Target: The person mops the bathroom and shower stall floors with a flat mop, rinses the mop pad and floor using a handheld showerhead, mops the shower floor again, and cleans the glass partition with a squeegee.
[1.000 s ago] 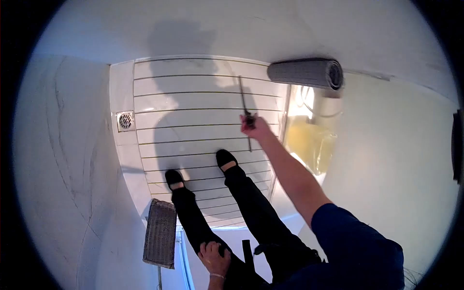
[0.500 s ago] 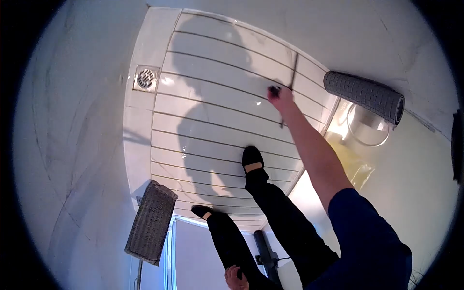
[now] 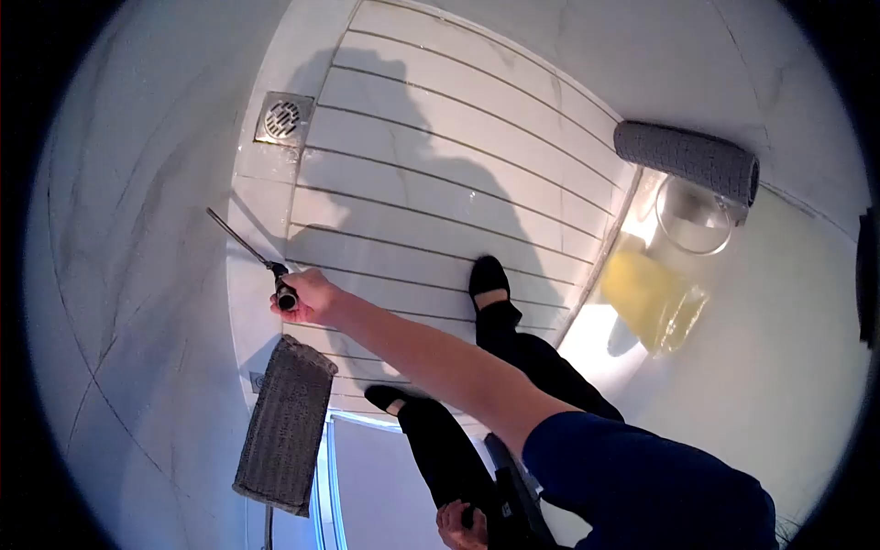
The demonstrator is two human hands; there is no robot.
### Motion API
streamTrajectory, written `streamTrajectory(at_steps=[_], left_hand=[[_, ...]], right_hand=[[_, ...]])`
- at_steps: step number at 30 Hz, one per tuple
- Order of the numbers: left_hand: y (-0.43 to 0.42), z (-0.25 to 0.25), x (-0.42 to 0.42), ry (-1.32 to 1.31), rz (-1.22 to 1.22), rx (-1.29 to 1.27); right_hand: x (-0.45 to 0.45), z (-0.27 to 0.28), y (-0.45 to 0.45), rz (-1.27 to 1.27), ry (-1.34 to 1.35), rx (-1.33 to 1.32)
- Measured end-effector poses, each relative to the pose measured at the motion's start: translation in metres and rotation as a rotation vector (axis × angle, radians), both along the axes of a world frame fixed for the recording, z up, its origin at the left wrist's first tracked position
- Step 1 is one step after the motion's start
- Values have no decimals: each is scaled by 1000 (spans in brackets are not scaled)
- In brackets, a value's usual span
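Note:
My right hand (image 3: 307, 295) is closed round the dark handle of a squeegee (image 3: 243, 236). The thin bar of the tool points up and left, close to the left marble wall and the floor's edge. Low in the view, my left hand (image 3: 461, 525) is beside my left trouser leg, fingers curled. A dark spot shows between those fingers, but I cannot tell whether it is a held thing. Just below my right hand is a grey flat mop head (image 3: 286, 426), its thin pole running down out of view.
A square metal drain (image 3: 284, 119) is set in the grooved white floor (image 3: 440, 156). To the right are a rolled grey mat (image 3: 687, 163), a clear round-rimmed container (image 3: 694, 220) and a yellow translucent bag (image 3: 649, 298). My black shoes (image 3: 489, 280) stand on the floor.
My right hand and the squeegee have swung from the right side of the floor to the left wall. My left hand has shifted slightly; my feet have barely moved.

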State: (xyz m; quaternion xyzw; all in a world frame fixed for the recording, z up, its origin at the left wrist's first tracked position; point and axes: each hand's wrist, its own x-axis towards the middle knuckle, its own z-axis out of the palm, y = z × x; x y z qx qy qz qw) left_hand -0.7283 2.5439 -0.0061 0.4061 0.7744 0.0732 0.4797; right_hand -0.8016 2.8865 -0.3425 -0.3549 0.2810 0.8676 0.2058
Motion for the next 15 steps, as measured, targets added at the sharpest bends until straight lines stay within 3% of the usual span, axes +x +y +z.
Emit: streamTrajectory(at_steps=[1,3,4,5,6,7,8,10,11,14,15], left_hand=[[-4,0,-4,0,4,-39],[-3,-4,-9,-25,33,-76],[-1,-2,-12,-47,53,-91],[1,-1,-16,-62,75,-108],[4,0,-18,-73,87,-115],[7,1,-21,-79,98,-125],[6,3,-26,-83,109,-134],[-2,1,-31,-85,80,-125],[-5,-1,-32,-89,65,-119],[-10,0,-36,-67,98,-110],[-11,0,-37,-81,136,-111]], right_hand=[[16,18,-6,14,17,37],[69,30,-16,-240,254,36],[103,26,-19,-210,21,239],[147,39,-6,-236,-121,202],[183,52,9,-150,-454,228],[225,38,19,-318,-474,226],[268,13,24,-171,-715,478],[328,-13,48,-276,-868,299],[339,-23,54,-315,-973,226],[287,-63,40,-100,-1064,200],[246,-59,22,-50,-1121,372]])
